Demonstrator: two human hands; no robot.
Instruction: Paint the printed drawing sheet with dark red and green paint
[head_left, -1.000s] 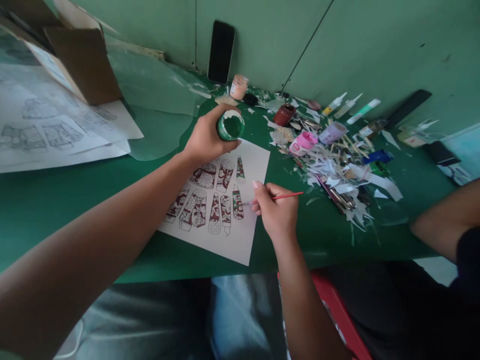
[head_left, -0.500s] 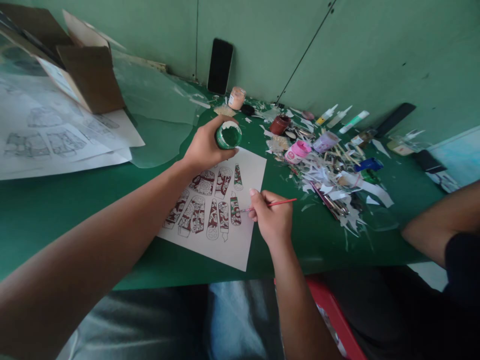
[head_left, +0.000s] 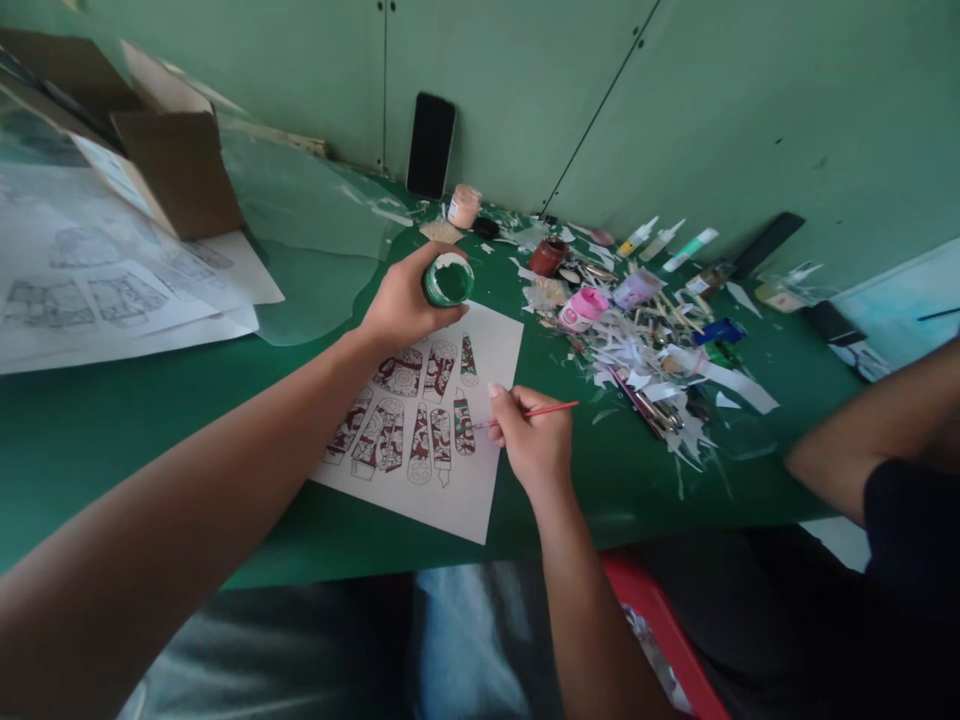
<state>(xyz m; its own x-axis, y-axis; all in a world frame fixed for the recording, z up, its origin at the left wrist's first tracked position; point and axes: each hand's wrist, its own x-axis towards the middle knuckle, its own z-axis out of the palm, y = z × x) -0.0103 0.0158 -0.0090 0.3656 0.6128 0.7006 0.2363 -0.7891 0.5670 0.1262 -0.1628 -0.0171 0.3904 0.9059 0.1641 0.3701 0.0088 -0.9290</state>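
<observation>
My left hand (head_left: 409, 295) is closed round an open jar of green paint (head_left: 450, 280), its mouth tipped toward me, above the top of a white sheet (head_left: 480, 510). The sheet carries several printed patterned shapes, partly coloured dark red and green. My right hand (head_left: 532, 435) pinches a thin red paintbrush (head_left: 553, 409). The brush tip points left, at the edge of a narrow shape (head_left: 464, 425) with green and red colouring near the sheet's right side. Whether the tip touches the paper I cannot tell.
Paper scraps (head_left: 637, 350) lie heaped on the right, with a pink paint jar (head_left: 583, 308) and dark red jar (head_left: 549, 256). A phone (head_left: 431, 146) leans on the wall. A cardboard box (head_left: 180, 170) stands on printed sheets at left. Another person's arm (head_left: 862, 430) rests at right.
The view has shifted slightly, so most things sit a little further left and the back of the table lower. Both hands keep their holds; the brush stays by the same narrow shape.
</observation>
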